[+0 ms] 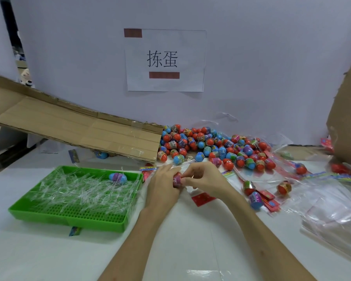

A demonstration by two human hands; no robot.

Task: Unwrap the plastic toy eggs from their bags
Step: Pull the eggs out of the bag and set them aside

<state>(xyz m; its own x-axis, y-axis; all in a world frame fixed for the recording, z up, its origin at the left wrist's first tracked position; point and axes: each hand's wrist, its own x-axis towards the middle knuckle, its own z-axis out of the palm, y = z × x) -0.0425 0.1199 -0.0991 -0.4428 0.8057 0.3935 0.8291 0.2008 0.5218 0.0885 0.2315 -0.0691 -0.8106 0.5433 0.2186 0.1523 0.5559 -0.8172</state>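
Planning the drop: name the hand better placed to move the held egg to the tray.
Probably the left hand: it grips the egg and lies nearer the tray than the right hand.

The white table [49, 260] meets a pale wall [272, 67] at its far edge. A paper sign [190, 84] is taped at wall centre. A dark gap [9, 37] shows far left.

Two hands, the left hand [162, 185] and the right hand [205, 179], pinch one toy egg [177, 179]. Left of the fingers sits one green tray [69, 218] holding one blue egg [118, 177] and clear strips [79, 191] too many to count. Beyond the fingers lies one pile of red and blue eggs [211, 145], several dozen. Right of the fingers are three loose eggs [249, 187] and one stack of clear bags [332, 216].
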